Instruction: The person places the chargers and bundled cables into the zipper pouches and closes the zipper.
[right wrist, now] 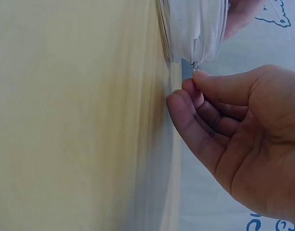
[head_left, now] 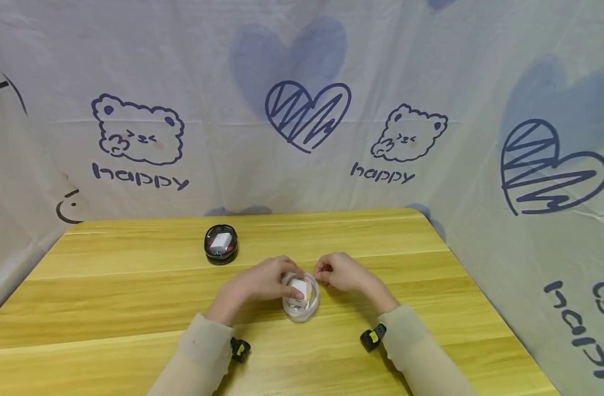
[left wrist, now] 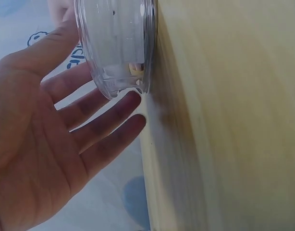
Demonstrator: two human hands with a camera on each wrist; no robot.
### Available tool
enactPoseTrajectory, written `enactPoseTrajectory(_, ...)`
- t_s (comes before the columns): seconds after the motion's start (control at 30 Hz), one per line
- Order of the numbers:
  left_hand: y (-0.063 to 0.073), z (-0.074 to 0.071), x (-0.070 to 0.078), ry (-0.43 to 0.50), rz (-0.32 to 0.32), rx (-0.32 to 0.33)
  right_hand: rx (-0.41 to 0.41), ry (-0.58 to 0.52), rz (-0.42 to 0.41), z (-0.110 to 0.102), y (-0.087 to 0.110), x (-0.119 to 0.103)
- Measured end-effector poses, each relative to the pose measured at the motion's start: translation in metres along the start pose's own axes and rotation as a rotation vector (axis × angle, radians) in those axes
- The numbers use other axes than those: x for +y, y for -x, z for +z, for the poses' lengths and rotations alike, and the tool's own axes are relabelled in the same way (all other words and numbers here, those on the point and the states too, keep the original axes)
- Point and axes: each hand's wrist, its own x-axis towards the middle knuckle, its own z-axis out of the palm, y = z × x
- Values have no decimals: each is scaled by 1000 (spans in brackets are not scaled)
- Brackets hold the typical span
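Note:
A round clear zip pouch (head_left: 300,314) with white trim lies on the table, a white block and other small items visible inside it. My left hand (head_left: 267,280) holds it from the left, thumb over the top and fingers along the far side; in the left wrist view the lower fingers (left wrist: 109,127) extend past the clear wall. On the pouch's right, my right hand (head_left: 345,272) pinches the small metal zipper pull (right wrist: 195,67) between thumb and fingertips. The zipper line runs along the side wall in the right wrist view.
A second round pouch (head_left: 221,259), black with a clear top and a white block inside, stands farther back to the left on the wooden table (head_left: 109,297). Behind the table hangs a printed cloth (head_left: 222,110) with bears and hearts.

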Motion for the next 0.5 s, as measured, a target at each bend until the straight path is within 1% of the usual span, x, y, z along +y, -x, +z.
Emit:
enactPoseTrajectory(0.1,0,0,1,-28,30,-16,5,-4,-2,1,0,0)
enactPoseTrajectory(0.2,0,0,2,-33,56,-37,1,-17,5,1,0,-1)
enactPoseTrajectory(0.33,0,1,2,-21,57,-53,1,-23,10,1,0,0)
enactPoseTrajectory(0.5,0,2,3,-50,67,-52,-2,-19,7,1,-1,2)
